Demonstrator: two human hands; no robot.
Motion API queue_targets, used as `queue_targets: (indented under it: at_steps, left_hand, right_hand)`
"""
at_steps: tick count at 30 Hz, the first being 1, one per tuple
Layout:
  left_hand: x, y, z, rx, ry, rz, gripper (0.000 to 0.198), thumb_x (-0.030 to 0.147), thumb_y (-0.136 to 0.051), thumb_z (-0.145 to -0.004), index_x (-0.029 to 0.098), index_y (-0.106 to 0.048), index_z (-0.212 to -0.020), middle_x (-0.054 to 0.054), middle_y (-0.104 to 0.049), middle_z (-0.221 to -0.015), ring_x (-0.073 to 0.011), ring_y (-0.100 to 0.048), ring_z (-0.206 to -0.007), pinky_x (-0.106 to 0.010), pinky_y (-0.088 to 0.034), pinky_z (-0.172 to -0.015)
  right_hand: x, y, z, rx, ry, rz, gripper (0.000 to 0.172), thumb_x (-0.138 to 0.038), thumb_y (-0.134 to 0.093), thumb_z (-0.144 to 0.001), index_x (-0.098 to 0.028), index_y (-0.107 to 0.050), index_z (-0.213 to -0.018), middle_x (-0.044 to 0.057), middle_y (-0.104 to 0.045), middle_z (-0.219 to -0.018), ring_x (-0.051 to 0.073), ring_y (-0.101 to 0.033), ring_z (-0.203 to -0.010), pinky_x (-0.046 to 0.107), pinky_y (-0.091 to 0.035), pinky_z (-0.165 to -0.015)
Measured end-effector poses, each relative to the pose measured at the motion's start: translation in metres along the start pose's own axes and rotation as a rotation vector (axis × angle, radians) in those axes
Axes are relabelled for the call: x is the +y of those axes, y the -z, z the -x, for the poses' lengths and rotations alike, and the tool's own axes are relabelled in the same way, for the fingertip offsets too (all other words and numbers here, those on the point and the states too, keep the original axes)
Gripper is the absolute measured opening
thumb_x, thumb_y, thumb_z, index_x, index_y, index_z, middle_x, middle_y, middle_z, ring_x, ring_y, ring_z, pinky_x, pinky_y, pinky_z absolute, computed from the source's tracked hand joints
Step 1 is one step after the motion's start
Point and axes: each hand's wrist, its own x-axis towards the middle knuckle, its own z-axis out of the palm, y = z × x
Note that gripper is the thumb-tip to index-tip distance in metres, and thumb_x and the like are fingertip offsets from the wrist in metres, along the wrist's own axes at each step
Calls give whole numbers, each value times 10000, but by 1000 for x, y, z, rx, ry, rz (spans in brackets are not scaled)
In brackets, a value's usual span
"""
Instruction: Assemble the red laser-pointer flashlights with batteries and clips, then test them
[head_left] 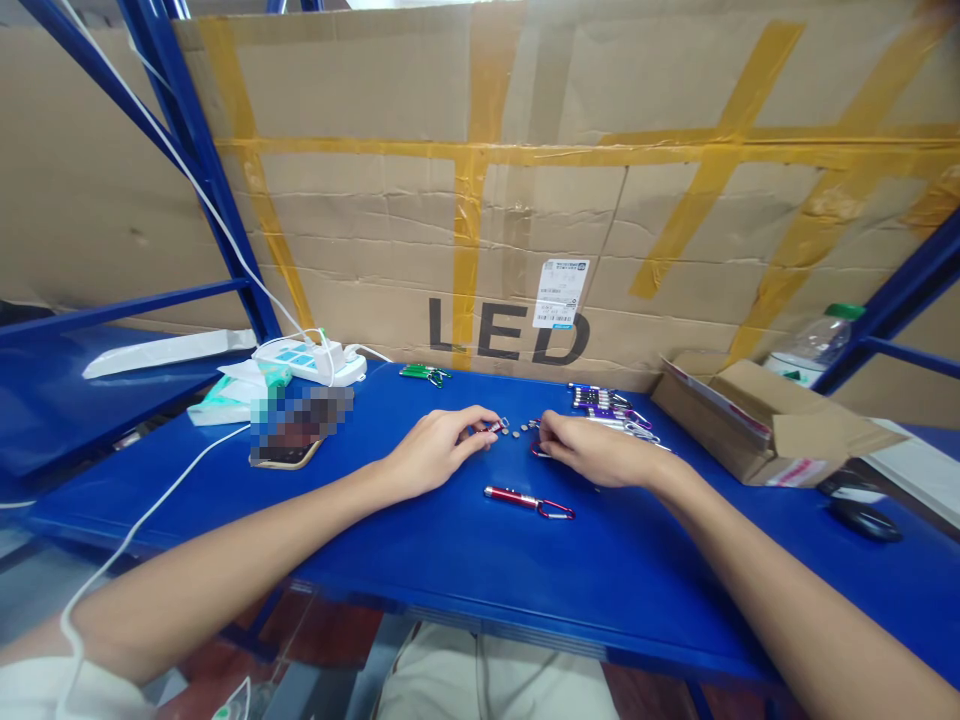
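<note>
My left hand (439,450) is closed, thumb and fingertips pinching a small red flashlight part (493,427) over the blue table (420,560). Across from it, my right hand (592,447) has its fingers curled on a red carabiner piece (537,450), mostly hidden by the fingers. Several small round button cells (515,434) lie on the table between the hands. Nearer to me rests a whole red keychain flashlight (517,497) with a red carabiner clip at its right end.
Purple and silver flashlights (600,400) lie behind my right hand, green ones (424,374) at the back. To the left are a phone (289,440), a power strip (349,368) and a white cable. An open cardboard box (750,440) and black mouse (865,520) sit at right.
</note>
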Motion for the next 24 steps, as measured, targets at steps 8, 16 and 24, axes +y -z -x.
queue_targets:
  at_steps: [8, 16, 24]
  left_hand:
    - [2, 1, 1, -52, -64, 7, 308, 402, -539, -1105, 249, -700, -1319, 5, -797, -925, -193, -753, -896, -276, -505, -845]
    - [7, 1, 3, -80, -120, 18, 270, 395, -513, -1118, 231, -691, -1239, -8, -788, -971, -191, -747, -925, -275, -497, -865]
    - [8, 2, 4, -105, -101, 20, 289, 403, -445, -1136, 236, -655, -1244, -16, -777, -997, -195, -720, -949, -292, -494, -880]
  right_hand:
    - [-8, -3, -9, 175, 139, -354, 254, -392, -486, -1065, -209, -661, -1058, 78, -726, -1014, 226, -649, -884, 350, -490, -794]
    - [-21, -6, -5, 106, 195, -712, 372, -556, -509, -1089, -214, -572, -955, -14, -618, -760, 146, -540, -669, 292, -453, -660]
    - [-29, -6, -4, 116, 201, -707, 393, -570, -508, -1093, -211, -585, -954, -22, -590, -750, 147, -513, -680, 295, -428, -676]
